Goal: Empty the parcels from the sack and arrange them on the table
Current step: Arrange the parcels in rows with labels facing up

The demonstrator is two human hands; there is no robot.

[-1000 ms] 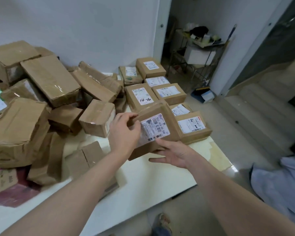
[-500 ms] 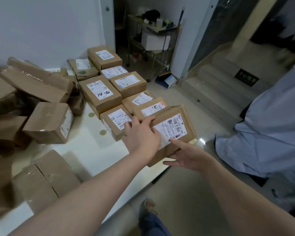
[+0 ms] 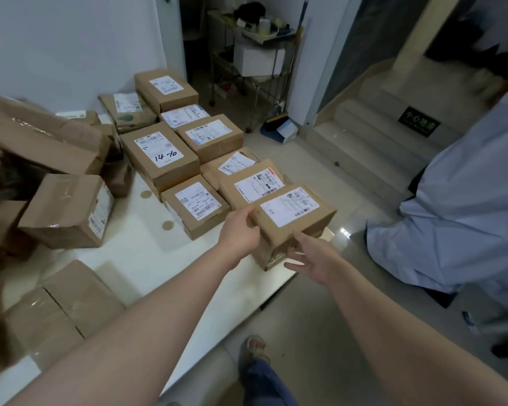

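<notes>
A brown cardboard parcel (image 3: 294, 212) with a white label on top sits at the right front corner of the white table (image 3: 147, 259), at the end of a tidy row of labelled parcels (image 3: 162, 156). My left hand (image 3: 241, 230) grips its left edge, thumb on top. My right hand (image 3: 311, 259) is just in front of it with fingers spread, the index finger touching the front face. Whether another box lies under it I cannot tell. No sack is in view.
A loose heap of taped brown boxes (image 3: 68, 209) covers the table's left side, with one more box (image 3: 62, 306) near the front edge. A person in a light blue garment (image 3: 464, 206) stands close on the right. Behind are a metal cart (image 3: 255, 54) and steps (image 3: 373, 136).
I have carried the parcel right and down onto the table's right corner. My right hand has come out from under it and spread open. The camera swung right.
</notes>
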